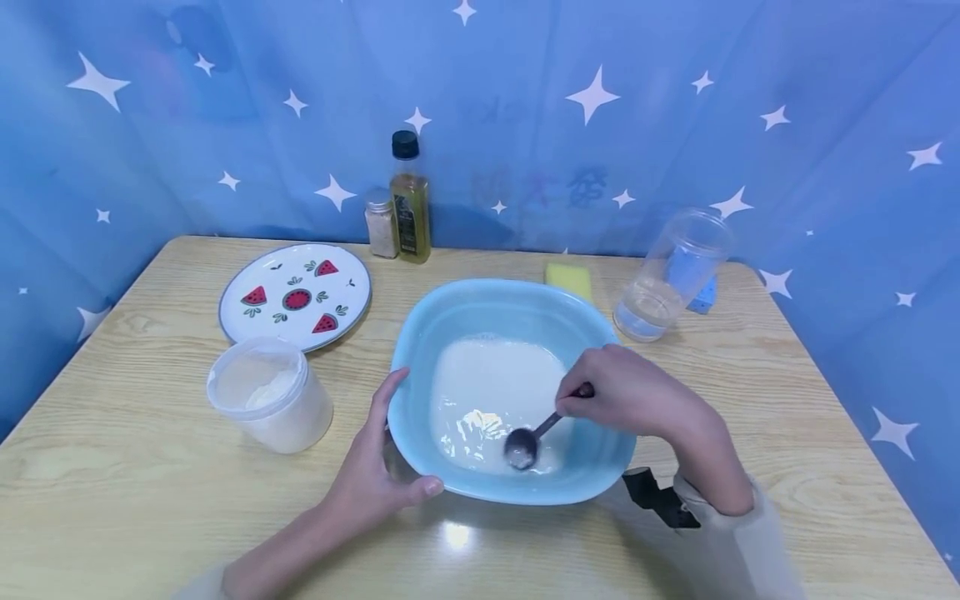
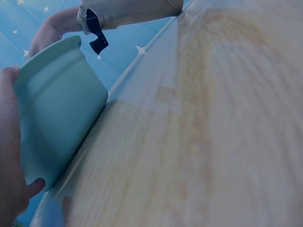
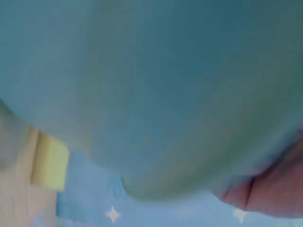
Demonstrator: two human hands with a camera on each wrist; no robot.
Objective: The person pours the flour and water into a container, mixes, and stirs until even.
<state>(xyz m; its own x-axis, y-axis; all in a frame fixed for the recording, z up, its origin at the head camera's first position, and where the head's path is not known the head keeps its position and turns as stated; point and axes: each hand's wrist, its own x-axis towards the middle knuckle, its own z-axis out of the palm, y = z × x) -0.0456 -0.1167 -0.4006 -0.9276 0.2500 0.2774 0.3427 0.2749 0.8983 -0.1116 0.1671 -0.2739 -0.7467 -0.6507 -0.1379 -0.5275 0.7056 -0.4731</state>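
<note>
A light blue plastic basin (image 1: 420,471) holding a milky white liquid (image 1: 487,383) takes up the middle of the table in the head view. My left hand (image 1: 382,467) rests against its left side, thumb at the front rim and fingers spread along the wall. The left wrist view shows that hand (image 2: 12,156) against the basin's outer wall (image 2: 61,104). My right hand (image 1: 618,387) reaches over the right rim and pinches the handle of a dark measuring spoon (image 1: 522,447), its bowl down at the liquid. In the right wrist view the basin hides the spoon.
To the left stand an open tub of white powder (image 1: 281,408) and a watermelon-patterned plate (image 1: 337,287). Behind are a shaker (image 1: 382,225), an oil bottle (image 1: 410,208) and a yellow sponge (image 1: 568,279). A clear cup of water (image 1: 652,308) stands right, a blue block (image 1: 703,296) behind it.
</note>
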